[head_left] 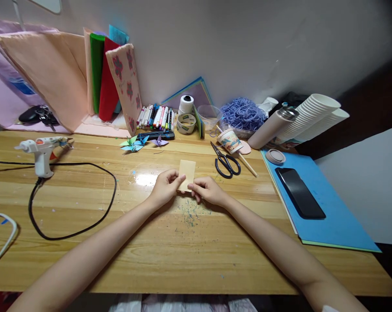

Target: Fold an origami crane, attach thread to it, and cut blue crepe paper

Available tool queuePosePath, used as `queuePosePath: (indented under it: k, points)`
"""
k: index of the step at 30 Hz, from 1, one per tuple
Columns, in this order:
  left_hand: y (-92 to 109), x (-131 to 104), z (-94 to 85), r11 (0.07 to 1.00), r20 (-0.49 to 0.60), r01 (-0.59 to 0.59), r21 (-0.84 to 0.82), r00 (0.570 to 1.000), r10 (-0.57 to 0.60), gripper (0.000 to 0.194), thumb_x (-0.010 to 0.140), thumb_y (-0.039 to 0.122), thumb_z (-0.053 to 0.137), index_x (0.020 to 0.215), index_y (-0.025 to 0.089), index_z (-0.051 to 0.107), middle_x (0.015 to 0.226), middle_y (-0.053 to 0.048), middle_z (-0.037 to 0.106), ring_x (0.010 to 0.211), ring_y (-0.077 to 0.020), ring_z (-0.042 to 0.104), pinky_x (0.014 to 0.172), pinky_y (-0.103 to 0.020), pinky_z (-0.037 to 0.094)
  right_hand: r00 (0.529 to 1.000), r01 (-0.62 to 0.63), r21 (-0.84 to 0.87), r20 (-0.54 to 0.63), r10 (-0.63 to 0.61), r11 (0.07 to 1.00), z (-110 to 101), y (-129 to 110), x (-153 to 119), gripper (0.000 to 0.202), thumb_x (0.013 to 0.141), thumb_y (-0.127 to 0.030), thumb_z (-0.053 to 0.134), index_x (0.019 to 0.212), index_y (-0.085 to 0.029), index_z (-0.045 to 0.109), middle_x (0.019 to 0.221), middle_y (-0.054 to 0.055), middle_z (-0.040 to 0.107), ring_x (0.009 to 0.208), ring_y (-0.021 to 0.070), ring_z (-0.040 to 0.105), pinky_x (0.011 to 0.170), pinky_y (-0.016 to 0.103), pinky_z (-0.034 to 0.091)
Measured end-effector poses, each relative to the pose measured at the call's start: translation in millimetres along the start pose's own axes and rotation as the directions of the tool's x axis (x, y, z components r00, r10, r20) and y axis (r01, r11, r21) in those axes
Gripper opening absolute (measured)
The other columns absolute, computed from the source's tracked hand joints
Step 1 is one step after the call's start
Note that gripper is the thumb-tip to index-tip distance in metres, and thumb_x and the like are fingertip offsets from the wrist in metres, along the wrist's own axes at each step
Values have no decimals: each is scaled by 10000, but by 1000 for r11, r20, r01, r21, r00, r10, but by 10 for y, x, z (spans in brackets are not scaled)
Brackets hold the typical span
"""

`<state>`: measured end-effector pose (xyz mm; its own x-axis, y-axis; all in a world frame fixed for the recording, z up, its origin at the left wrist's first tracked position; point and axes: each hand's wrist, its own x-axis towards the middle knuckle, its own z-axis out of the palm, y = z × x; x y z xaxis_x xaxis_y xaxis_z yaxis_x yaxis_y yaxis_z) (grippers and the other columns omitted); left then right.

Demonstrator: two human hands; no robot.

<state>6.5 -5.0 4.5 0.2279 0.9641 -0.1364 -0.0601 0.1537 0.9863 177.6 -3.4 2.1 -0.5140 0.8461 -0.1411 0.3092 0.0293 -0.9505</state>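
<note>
A small rectangle of pale yellow paper (187,170) is held upright just above the middle of the table. My left hand (166,186) pinches its left edge, thumb on the near face. On the lower right corner my right hand (209,190) grips the same paper between thumb and fingers. Behind the hands lie several folded paper cranes: a green and blue group (134,144) and a purple one (159,141). Black-handled scissors (226,162) rest to the right of the paper, apart from my hands.
At left stands a white glue gun (43,156), its black cable (72,236) looped across the table. Markers (158,117), a tape roll (186,124), blue yarn (243,113) and paper cups (309,115) line the wall. A phone (299,193) lies on blue sheets (332,225) at right.
</note>
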Motion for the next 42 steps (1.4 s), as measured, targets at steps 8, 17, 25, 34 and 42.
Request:
queuePosePath:
  k: [8,17,25,34,42]
  points:
    - [-6,2,-8,1000,-23,4,-17,1000,-5,277,742,393,618,687,145,508,563,42,542,472,-98,561,450,-208,492,999,42,14,27,-43,999,-9,-17,-2,392,859,-450,477,630,-148,577,495,-7,577,456,88,529,485,192,391]
    - [-1,4,-2,1000,-13,-16,14,1000,17,293,732,415,625,696,138,537,599,24,571,490,-97,557,452,-198,460,995,66,41,74,-69,997,-21,-6,-7,369,857,-446,480,664,-143,562,512,-7,570,469,95,537,506,206,408]
    - [8,3,-11,997,1,-51,56,999,51,287,757,390,604,646,147,501,519,49,522,446,-90,553,431,-181,431,998,47,125,28,-51,991,-60,46,1,335,827,-393,532,595,-151,533,438,-38,496,391,81,455,437,204,350]
    - [1,29,-33,998,1,-44,36,999,44,274,769,403,588,741,140,517,544,36,532,448,-105,540,460,-213,439,905,284,-118,-295,-307,952,18,43,19,568,743,-331,674,1235,-238,405,982,53,578,716,131,559,583,243,478]
    - [-17,19,-54,981,6,-157,112,988,157,265,843,385,498,763,140,558,672,19,533,606,-94,474,547,-196,365,819,380,-580,-150,-554,720,12,43,-16,458,765,-411,646,1169,-227,533,1023,79,623,946,208,585,806,327,483]
